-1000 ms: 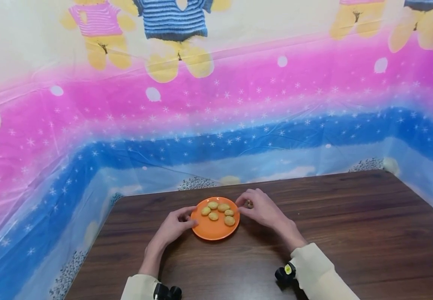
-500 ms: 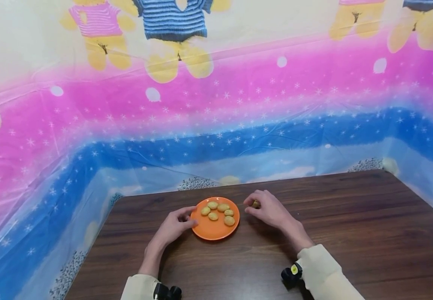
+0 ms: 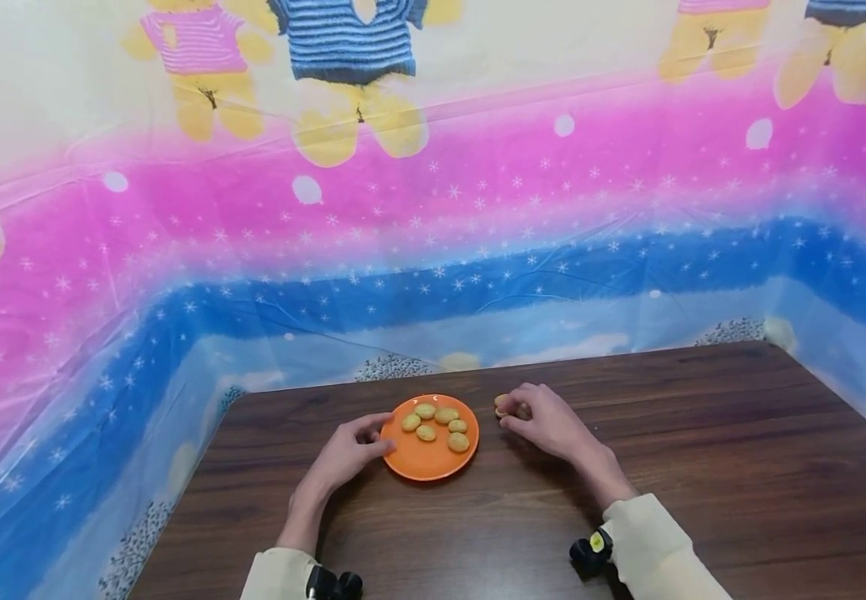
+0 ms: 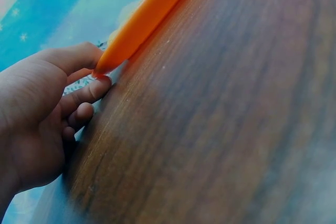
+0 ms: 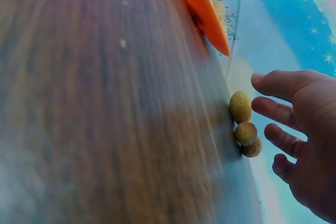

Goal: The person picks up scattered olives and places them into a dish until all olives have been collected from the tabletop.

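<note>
My left hand [image 3: 346, 454] pinches the left rim of an orange plate [image 3: 427, 465], thumb on top and fingertips below the edge. Several small yellow-brown oval pieces [image 3: 458, 442] lie on the plate, mostly towards its far half. To the right of the plate, three similar rough-skinned, walnut-like pieces [image 5: 241, 107] sit close together on the table. My right hand [image 3: 548, 425] hovers beside them with its fingers spread and its fingertips just short of them in the right wrist view. From the head, its fingers partly hide this group.
The dark wooden table [image 3: 703, 467] reaches to a cloth backdrop [image 3: 433, 217] with pink and blue bands and printed bears, which hangs behind and at both sides. Black wrist cameras [image 3: 590, 552] are strapped over the light sleeves [image 3: 658, 542].
The right hand has drawn away from the plate to the right, and a yellow-brown piece now shows at the left of its fingers. My left hand and the plate have stayed put.
</note>
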Motion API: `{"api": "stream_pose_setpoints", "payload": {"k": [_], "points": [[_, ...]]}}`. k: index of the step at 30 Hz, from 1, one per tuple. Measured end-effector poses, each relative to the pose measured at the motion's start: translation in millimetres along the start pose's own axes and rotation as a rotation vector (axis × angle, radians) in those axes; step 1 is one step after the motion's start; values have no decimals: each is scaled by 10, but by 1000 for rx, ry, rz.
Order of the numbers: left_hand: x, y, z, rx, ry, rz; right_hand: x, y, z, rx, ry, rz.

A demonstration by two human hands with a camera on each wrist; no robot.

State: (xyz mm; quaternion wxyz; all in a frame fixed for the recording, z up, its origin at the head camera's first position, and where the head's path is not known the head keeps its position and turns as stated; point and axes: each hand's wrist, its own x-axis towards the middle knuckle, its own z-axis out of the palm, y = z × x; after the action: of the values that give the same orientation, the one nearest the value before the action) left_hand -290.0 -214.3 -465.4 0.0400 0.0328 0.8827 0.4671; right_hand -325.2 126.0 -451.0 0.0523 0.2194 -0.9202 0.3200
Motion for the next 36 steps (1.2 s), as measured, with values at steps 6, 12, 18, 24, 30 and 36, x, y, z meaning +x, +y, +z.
{"api": "stream_pose_setpoints", "payload": {"k": [6, 12, 18, 24, 30, 36], "points": [[-2, -7, -11, -4, -5, -4, -26, 35, -21, 9, 8, 30], [-19, -2, -11, 0, 1, -4, -31, 72, -45, 33, -9, 49], [-14, -2, -2, 2, -3, -2, -41, 102, -84, 33, -1, 61], [-10, 12, -9, -2, -4, 0, -53, 128, -139, 49, -9, 63], [0, 20, -4, -4, -9, 7, -68, 160, -208, 43, -6, 65], [-3, 5, -8, 2, -10, 5, -84, 190, -176, 66, -38, 107]]}}
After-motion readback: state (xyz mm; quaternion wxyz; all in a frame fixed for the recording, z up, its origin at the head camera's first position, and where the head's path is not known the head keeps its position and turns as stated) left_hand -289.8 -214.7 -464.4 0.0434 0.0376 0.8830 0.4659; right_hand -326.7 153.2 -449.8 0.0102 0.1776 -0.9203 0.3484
